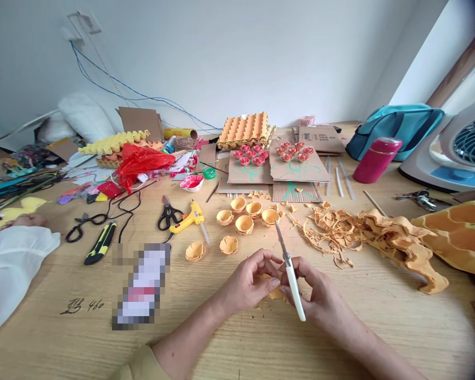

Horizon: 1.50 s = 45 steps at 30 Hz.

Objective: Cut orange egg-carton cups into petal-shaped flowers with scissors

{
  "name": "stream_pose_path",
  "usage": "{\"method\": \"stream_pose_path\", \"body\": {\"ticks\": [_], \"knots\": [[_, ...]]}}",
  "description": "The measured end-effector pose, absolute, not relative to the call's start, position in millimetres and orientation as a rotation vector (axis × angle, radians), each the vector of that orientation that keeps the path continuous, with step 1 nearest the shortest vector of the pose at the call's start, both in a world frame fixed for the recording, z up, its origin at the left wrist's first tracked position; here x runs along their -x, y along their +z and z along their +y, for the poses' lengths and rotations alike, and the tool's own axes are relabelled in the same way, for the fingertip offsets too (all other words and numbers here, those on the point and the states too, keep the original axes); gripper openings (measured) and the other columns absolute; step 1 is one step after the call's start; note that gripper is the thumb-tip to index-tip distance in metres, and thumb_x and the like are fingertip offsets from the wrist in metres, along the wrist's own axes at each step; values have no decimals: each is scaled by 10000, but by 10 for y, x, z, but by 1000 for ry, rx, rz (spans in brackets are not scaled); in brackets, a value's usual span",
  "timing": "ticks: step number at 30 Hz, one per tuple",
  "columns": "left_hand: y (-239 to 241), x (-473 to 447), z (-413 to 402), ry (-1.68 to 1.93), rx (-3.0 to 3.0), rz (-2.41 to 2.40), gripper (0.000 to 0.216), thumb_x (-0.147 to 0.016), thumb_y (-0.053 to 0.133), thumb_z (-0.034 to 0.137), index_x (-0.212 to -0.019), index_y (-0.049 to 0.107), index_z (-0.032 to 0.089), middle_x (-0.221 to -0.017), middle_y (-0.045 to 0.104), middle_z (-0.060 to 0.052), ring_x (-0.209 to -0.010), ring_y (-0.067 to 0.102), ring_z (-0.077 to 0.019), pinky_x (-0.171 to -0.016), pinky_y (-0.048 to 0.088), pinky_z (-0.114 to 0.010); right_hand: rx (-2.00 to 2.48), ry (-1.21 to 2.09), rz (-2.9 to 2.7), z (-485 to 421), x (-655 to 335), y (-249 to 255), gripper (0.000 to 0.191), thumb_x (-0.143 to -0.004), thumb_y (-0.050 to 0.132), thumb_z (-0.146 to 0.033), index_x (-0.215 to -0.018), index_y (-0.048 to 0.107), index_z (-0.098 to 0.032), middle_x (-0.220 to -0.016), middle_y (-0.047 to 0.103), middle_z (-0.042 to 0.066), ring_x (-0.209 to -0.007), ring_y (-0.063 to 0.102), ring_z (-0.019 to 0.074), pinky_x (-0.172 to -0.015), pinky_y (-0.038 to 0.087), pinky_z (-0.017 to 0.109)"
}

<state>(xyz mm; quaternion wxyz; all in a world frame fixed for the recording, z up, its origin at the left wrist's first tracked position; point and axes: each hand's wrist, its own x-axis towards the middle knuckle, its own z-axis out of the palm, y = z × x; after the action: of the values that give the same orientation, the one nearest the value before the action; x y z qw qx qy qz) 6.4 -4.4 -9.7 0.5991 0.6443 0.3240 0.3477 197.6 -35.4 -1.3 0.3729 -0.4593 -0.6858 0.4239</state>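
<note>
My right hand (319, 293) is closed around white-handled scissors (295, 290), whose blades point up and away over the table. Close beside it, my left hand (251, 279) has its thumb and fingers pinched together. A bit of orange egg carton (276, 293) shows at and below those fingertips, largely hidden by both hands. Beyond the hands stand several orange cups cut from egg carton with petal-like rims; one cup (244, 225) is in the middle of the group, and another cup (228, 245) sits nearer my left hand.
Carton scraps (332, 227) and a torn carton strip (404, 232) lie right. Left are a yellow glue gun (188, 219), black scissors (169, 214) and a utility knife (100, 244). Behind are cardboard sheets (301, 174) with red flowers, a pink bottle (378, 160) and a fan (459, 153).
</note>
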Motion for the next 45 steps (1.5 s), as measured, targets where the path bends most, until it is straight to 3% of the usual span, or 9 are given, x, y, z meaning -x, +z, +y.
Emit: {"method": "stream_pose_path", "body": {"ticks": [6, 15, 22, 26, 34, 40, 45], "knots": [[-149, -78, -51, 774, -1392, 683, 630, -734, 802, 197, -1290, 512, 259, -1072, 614, -56, -1003, 606, -219, -892, 463, -364, 1098, 1226, -1496, -321, -2010, -116, 202, -862, 706, -335, -915, 544, -225, -846, 582, -3, -782, 531, 173, -708, 443, 296], [-77, -88, -19, 859, -1012, 598, 594, -706, 841, 257, -1232, 566, 242, -903, 557, 11, -845, 570, -133, -740, 453, -260, 996, 1413, -1270, -301, -1999, -214, 299, -830, 784, -346, -1001, 565, -237, -824, 557, -29, -729, 498, 130, -613, 398, 231], [-127, -110, -65, 776, -895, 588, 660, -688, 862, 194, -1272, 560, 261, -1159, 641, -54, -1038, 616, -193, -893, 466, -332, 975, 1328, -1254, -329, -1982, -240, 272, -852, 766, -342, -1019, 567, -263, -900, 574, -21, -804, 539, 146, -685, 457, 239], [-129, -145, -85, 825, -867, 586, 585, -700, 855, 197, -1222, 594, 243, -1145, 677, -50, -1037, 625, -173, -922, 451, -315, 997, 1232, -1336, -339, -1976, -252, 189, -898, 703, -341, -988, 556, -263, -915, 566, -16, -818, 544, 153, -712, 465, 253], [-88, -158, -95, 937, -802, 654, 578, -690, 861, 217, -1204, 597, 213, -1026, 685, -39, -958, 616, -162, -877, 441, -293, 1092, 1087, -1542, -379, -1977, -110, 124, -922, 621, -320, -961, 536, -237, -876, 569, -3, -800, 541, 170, -726, 450, 291], [-51, -110, -27, 1101, -723, 690, 513, -679, 853, 195, -1145, 642, 229, -903, 607, 25, -771, 520, -84, -718, 426, -219, 1218, 994, -1759, -360, -2001, -29, 222, -935, 548, -410, -823, 488, -228, -812, 563, 16, -786, 521, 209, -727, 427, 355], [-41, -59, 13, 1162, -682, 692, 490, -691, 845, 215, -1138, 647, 240, -897, 569, 29, -720, 496, -70, -705, 438, -218, 1297, 883, -1961, -357, -1984, -4, 278, -926, 552, -410, -757, 419, -235, -765, 563, 19, -754, 493, 215, -746, 413, 382]]}}
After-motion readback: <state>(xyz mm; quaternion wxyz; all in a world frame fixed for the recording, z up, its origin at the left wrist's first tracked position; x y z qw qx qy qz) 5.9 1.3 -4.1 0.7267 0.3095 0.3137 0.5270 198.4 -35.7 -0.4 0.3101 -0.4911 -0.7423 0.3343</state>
